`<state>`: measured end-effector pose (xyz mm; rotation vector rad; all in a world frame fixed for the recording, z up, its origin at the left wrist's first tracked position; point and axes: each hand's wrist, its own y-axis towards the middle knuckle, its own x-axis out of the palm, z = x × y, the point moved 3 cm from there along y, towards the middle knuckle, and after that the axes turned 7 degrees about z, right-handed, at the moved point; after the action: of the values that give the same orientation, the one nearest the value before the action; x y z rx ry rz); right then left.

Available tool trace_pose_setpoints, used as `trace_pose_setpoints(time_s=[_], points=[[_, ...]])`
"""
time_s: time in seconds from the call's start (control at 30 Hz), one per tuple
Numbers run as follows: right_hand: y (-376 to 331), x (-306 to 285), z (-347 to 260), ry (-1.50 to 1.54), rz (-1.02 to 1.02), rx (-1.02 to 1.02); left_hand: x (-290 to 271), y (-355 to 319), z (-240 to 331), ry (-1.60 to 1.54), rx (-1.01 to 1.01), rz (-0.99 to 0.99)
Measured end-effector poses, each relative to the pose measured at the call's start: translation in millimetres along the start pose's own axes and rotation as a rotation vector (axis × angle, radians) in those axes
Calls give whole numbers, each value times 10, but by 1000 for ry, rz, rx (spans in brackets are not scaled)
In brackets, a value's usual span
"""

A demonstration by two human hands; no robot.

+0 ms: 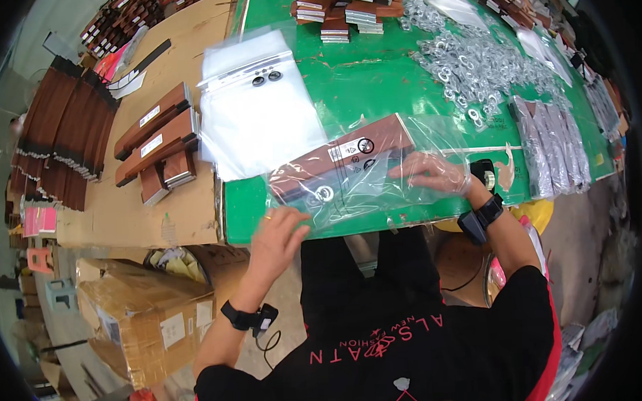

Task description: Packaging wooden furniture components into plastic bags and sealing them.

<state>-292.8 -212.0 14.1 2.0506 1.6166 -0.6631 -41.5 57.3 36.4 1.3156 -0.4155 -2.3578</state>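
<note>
A reddish-brown slatted bundle (348, 156) lies inside a clear plastic bag (385, 198) at the table's near edge. Within the bag, below the bundle, a white ring (324, 194) shows through the film. My left hand (278, 237) is at the bag's lower left corner, fingers curled in on the film. My right hand (434, 174) lies at the bag's right end, fingers stretched leftward beside the bundle; film appears to cover part of it. Just behind the bag is a stack of flat clear bags (260, 110).
Brown bundles (157, 139) lie on the cardboard-coloured table at left, beside a tall stack (64, 133). Small clear packets with rings (473, 68) are heaped back right. Wrapped bundles (551, 147) lie at the right edge. A cardboard box (150, 315) stands below left.
</note>
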Motion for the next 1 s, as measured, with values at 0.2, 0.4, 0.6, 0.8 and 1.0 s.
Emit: trace_pose_setpoints(time_s=[0.2, 0.4, 0.6, 0.8, 1.0], points=[[47, 198, 70, -102, 76, -124, 275, -40, -235, 215, -58, -103], [74, 152, -80, -146, 55, -52, 196, -1, -168, 404, -84, -90], [80, 147, 39, -183, 70, -69, 177, 102, -330, 426, -226, -327], [23, 143, 112, 34, 112, 15, 97, 59, -238, 366, -186, -248], [63, 180, 154, 110, 101, 40, 223, 198, -374, 451, 76, -142]])
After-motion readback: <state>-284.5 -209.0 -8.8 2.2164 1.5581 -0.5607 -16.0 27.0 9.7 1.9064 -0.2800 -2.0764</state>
